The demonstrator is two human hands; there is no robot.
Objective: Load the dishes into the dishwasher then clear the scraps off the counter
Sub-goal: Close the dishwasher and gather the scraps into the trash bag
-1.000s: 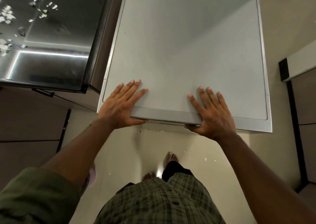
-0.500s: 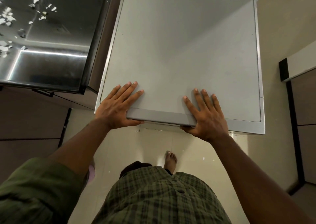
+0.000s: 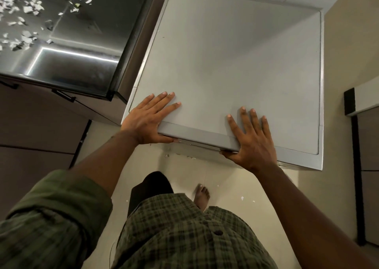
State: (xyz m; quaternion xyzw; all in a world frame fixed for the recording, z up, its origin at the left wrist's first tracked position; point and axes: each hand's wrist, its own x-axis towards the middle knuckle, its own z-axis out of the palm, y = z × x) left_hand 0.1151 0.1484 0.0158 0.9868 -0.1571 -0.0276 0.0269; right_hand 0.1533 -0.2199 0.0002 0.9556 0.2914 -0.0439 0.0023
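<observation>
Nearest to me, I am looking down past a green checked shirt and a rolled sleeve to one bare foot standing on the pale floor, where a few small white bits are lying. Just beyond, I am seeing both arms reaching forward to the dishwasher door, a flat grey panel filling the middle of the view. My left hand is lying with its fingers straight and spread on the panel's face, thumb tucked under the near edge. My right hand is lying the same way further along that edge, fingers straight and apart on top, thumb beneath. Both are pressing flat rather than curling round anything. Farther off, to the left of the door, the dark glossy counter is carrying the scraps, white torn pieces scattered over its far left part, well apart from both hands.
</observation>
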